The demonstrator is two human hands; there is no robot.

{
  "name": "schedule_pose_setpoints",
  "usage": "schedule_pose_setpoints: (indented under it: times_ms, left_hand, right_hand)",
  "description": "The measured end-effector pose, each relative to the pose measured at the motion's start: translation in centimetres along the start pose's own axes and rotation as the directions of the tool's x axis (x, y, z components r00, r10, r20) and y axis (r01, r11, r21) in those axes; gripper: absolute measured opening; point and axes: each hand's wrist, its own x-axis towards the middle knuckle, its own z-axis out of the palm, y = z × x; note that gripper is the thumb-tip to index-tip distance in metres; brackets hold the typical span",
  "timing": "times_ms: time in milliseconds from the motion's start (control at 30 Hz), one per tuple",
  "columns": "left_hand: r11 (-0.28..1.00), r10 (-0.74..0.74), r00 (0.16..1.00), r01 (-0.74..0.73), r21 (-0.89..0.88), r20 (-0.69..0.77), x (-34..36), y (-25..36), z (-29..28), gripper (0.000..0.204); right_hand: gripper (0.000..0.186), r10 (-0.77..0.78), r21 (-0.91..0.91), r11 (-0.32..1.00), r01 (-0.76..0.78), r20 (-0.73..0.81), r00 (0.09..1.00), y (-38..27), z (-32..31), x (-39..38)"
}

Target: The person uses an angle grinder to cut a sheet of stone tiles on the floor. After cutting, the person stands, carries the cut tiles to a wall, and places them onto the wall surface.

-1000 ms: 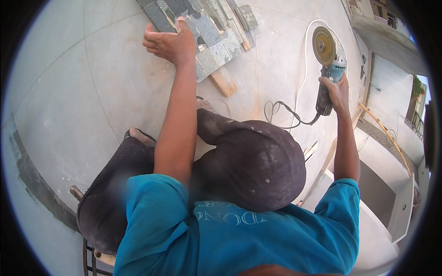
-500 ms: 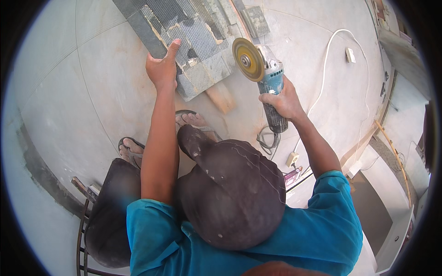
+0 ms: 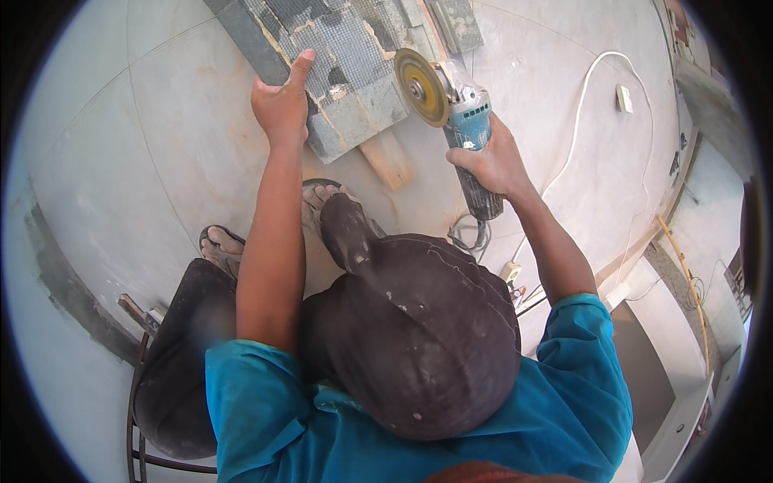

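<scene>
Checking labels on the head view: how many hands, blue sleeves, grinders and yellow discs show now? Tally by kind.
Hands, left hand and right hand: 2
Blue sleeves, left sleeve and right sleeve: 2
Grinder: 1
Yellow disc: 1
Total: 6

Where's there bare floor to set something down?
Bare floor spreads left of the left hand and the tiles; another patch lies between the grinder and the white cable. Crowded: beside the right knee, with black cord and pale plug.
</scene>
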Motion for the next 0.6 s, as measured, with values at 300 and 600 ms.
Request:
schedule_pose_setpoints:
  times_ms: [300,600]
  left_hand:
    - [0.995,0.057,0.998,-0.054,-0.083,0.028,-0.3,-0.3,-0.6,0.062]
    - [0.997,0.050,0.998,-0.048,-0.068,0.027,0.3,-1.6,-0.9,0.068]
  right_hand:
    - [0.053,-0.010,-0.050,0.999,0.009,-0.012,1.000,0.5,1.4,0.1]
    - [0.054,0.015,-0.076,0.997,-0.014,0.003,1.000,0.4,1.9,0.6]
